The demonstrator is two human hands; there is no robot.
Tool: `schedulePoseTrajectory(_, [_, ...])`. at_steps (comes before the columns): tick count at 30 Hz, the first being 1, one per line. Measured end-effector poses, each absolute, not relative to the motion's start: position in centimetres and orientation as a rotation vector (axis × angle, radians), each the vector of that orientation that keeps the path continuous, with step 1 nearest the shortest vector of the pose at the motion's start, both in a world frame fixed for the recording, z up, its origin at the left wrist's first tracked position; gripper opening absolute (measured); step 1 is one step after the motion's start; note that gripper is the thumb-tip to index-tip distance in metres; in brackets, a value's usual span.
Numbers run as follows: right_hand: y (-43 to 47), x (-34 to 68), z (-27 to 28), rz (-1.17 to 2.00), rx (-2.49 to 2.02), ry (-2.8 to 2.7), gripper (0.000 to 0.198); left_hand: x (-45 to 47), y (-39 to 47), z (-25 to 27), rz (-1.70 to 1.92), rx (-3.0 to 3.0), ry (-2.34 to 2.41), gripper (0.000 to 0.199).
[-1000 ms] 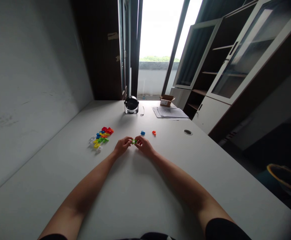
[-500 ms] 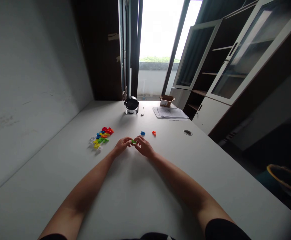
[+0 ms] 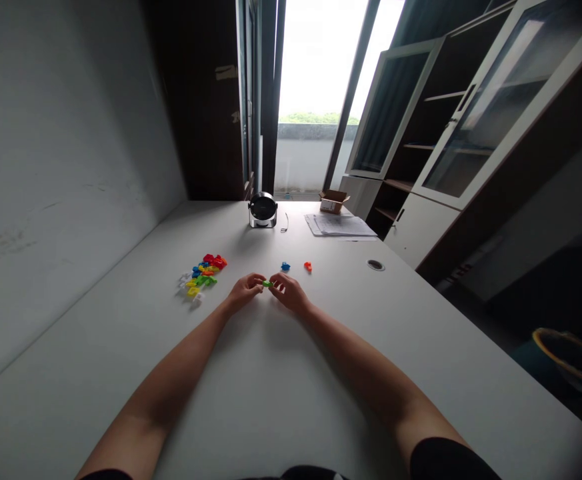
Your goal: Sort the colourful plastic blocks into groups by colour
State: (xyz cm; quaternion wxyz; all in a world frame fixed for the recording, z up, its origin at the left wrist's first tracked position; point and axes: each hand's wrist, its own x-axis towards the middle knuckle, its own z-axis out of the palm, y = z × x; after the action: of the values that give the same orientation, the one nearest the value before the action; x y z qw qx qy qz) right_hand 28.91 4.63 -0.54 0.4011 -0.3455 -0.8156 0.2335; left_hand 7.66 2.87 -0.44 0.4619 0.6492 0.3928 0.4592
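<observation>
Between my two hands, at the middle of the white table (image 3: 271,373), is a small green plastic piece (image 3: 267,284). My left hand (image 3: 245,292) pinches its left end with bent fingers. From the other side, my right hand (image 3: 287,291) has thumb and fingers closed on its right end. The piece's exact shape is too small to make out. Just beyond my hands lie a blue plastic piece (image 3: 285,266) and an orange one (image 3: 308,267). A loose pile of coloured plastic pieces (image 3: 205,270), red, yellow, blue, green and white, lies left of my left hand.
Farther back stand a round black device on a silver stand (image 3: 263,211) and a small open cardboard box (image 3: 333,201). Papers (image 3: 343,225) lie before the box. A round cable hole (image 3: 375,265) is near the right edge; a wall (image 3: 61,200) borders the left.
My fingers have shifted slightly around the green piece, and more of it shows between them. The other pieces have stayed where they were.
</observation>
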Motion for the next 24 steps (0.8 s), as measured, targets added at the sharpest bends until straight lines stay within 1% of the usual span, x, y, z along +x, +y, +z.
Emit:
schedulePoseTrajectory(2, [4.7, 28.9, -0.6, 0.577, -0.860, -2.068, 0.010, 7.7, 3.0, -0.6, 1.124, 1.603, 0.997, 0.034])
schedulePoseTrajectory(5, [5.1, 29.3, -0.4, 0.506, -0.870, -2.055, 0.011, 7.8, 3.2, -0.9, 1.127, 1.617, 1.050, 0.036])
schedulePoseTrajectory(9, [7.0, 31.1, -0.2, 0.393, -0.979, -1.950, 0.011, 7.8, 3.2, -1.2, 1.109, 1.672, 1.095, 0.035])
schedulePoseTrajectory(12, [9.2, 33.9, -0.2, 0.323, -1.118, -1.807, 0.009, 7.9, 2.9, -1.0, 1.066, 1.747, 1.139, 0.031])
schedulePoseTrajectory(16, [11.4, 38.8, -0.4, 0.175, -1.387, -1.626, 0.011, 8.1, 2.3, -0.2, 1.034, 1.816, 1.225, 0.027])
schedulePoseTrajectory(21, [12.5, 43.2, -0.9, -0.046, -1.721, -1.545, 0.013, 8.2, 2.1, 0.3, 1.015, 1.849, 1.265, 0.025])
schedulePoseTrajectory(24, [12.9, 44.1, -1.5, -0.093, -1.839, -1.510, 0.016, 8.2, 2.2, 0.2, 1.015, 1.845, 1.267, 0.024])
